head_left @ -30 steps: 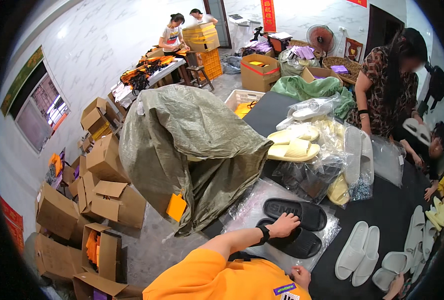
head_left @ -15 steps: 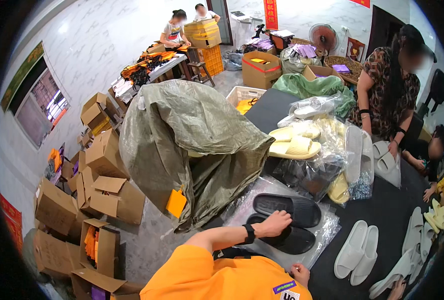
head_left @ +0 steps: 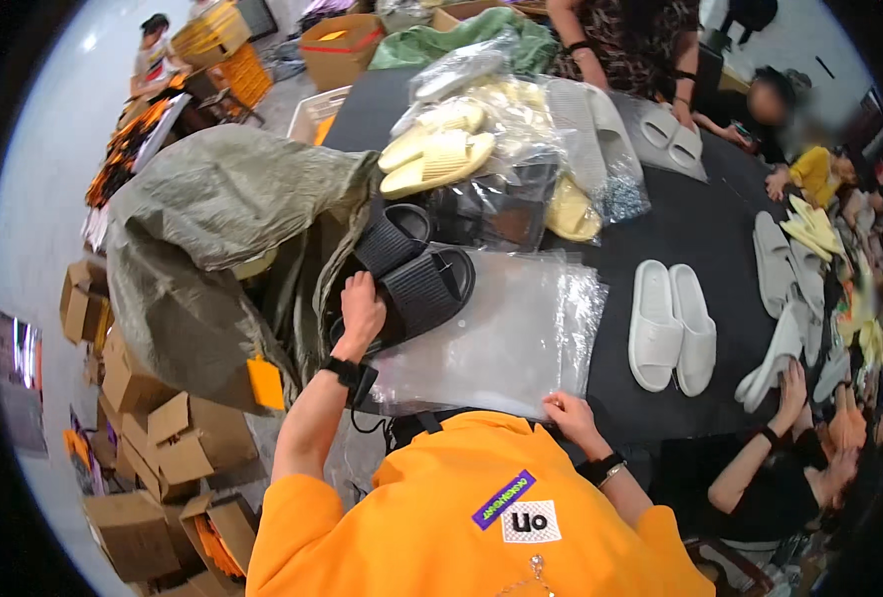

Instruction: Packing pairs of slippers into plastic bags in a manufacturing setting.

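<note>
Pinching the near right corner of the clear bags (head_left: 506, 333), your right hand (head_left: 575, 420) likely keeps that slick stack from shifting. Your left hand (head_left: 363, 313) lies over the nearer of the black slippers (head_left: 426, 292), fingers curled — whether it truly grips, I cannot tell. The pair sits at the bags' left side, just beside the sack (head_left: 227, 209), perhaps placed there so most of the plastic lies uncovered. And what a look — dark all over, ribbed straps, rounded open toes aimed up and right. Pale slippers (head_left: 654, 333) rest apart on the black table (head_left: 715, 214).
</note>
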The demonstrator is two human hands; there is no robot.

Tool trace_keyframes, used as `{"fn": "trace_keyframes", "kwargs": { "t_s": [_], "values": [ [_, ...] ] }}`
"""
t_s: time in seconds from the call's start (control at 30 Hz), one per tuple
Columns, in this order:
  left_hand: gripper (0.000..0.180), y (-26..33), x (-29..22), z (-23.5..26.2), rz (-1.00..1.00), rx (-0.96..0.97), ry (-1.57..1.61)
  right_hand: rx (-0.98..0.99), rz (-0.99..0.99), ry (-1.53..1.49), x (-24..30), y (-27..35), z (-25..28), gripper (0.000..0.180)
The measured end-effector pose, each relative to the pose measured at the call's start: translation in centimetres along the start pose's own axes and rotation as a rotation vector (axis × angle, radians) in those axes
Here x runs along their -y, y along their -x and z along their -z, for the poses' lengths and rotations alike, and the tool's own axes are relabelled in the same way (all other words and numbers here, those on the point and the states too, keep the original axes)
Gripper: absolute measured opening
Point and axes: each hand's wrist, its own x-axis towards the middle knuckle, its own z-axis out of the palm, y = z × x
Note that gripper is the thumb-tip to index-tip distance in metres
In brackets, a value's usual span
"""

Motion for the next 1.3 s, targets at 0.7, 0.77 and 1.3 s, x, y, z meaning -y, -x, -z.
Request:
{"fn": "trace_keyframes", "kwargs": {
  "t_s": [0.7, 0.77, 1.3],
  "values": [
    [0.021, 3.5, -16.8, -3.6, -0.73, 0.483, 0.069, -0.339, 0.072, 0.101, 3.4, -1.4, 6.2, 0.062],
    [0.022, 3.5, -16.0, -3.9, -0.679, 0.519, 0.068, -0.408, 0.174, 0.154, 1.4, -2.3, 5.1, 0.057],
    [0.024, 3.9, -12.5, -5.8, -0.654, 0.61, 0.304, -0.079, 0.137, -0.018, 2.6, -5.9, 3.8, 0.064]
  ]
}}
